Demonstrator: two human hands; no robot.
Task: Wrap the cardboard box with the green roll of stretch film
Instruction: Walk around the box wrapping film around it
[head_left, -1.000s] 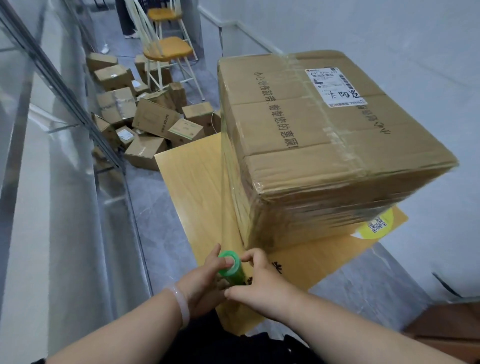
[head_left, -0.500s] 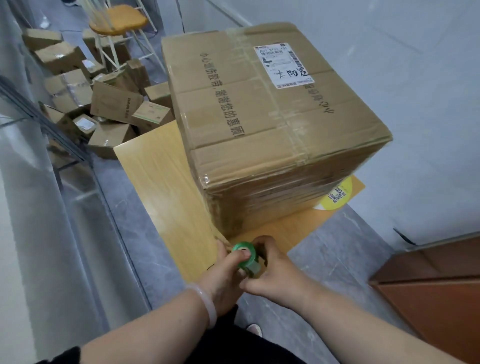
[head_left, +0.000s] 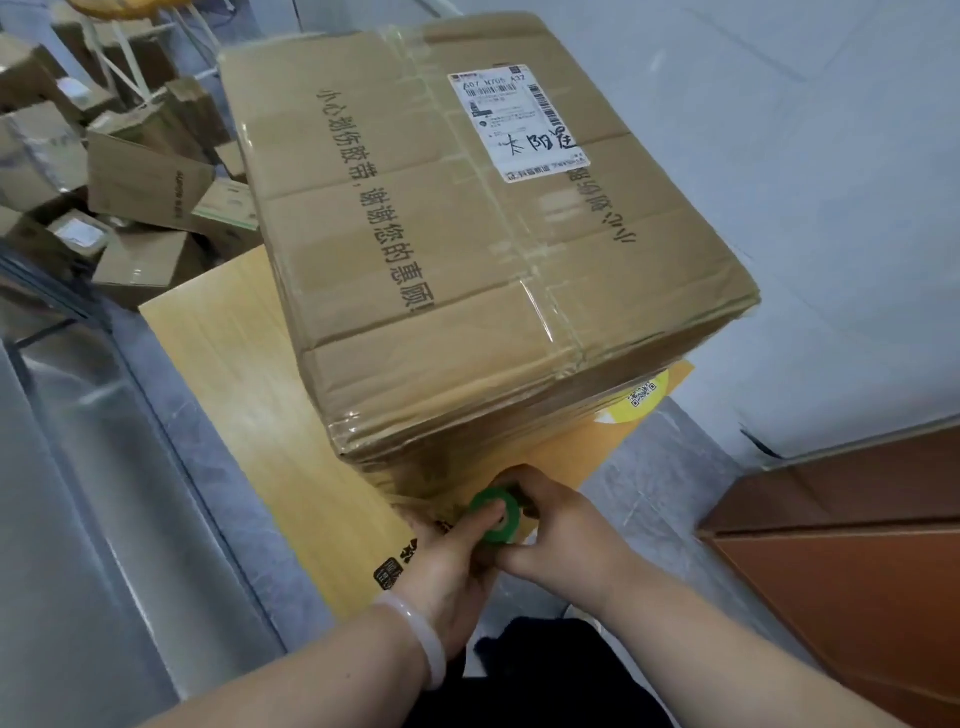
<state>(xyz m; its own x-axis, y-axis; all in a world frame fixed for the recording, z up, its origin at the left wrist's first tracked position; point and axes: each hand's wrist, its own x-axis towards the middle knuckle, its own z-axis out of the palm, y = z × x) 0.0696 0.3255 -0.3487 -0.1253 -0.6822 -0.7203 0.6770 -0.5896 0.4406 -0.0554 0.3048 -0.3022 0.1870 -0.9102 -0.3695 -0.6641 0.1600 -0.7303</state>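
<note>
Fingers (head_left: 514, 475) of the right hand (head_left: 566, 530) are curled round the far side of the roll (head_left: 493, 494), its thumb closing underneath. The left hand (head_left: 441, 571) grips from the near side, with its thumb tip pressed into the open core. A pale bracelet (head_left: 423, 636) sits on the left wrist.

The box (head_left: 467, 234) stands on a wooden table (head_left: 244, 374), flaps shut and taped, so its contents cannot be seen. A white label (head_left: 519, 124) is stuck on its top. Glossy bands of film (head_left: 467, 441) wrap its lower sides.

The roll sits low at the box's near corner, just beside it and above the table edge. Its long axis runs roughly upright, tipped toward the person, so the green end ring faces up at the camera.

Smaller boxes (head_left: 135, 192) lie heaped on the floor at left; what they hold cannot be told. A brown cabinet (head_left: 857, 561) stands at right.
</note>
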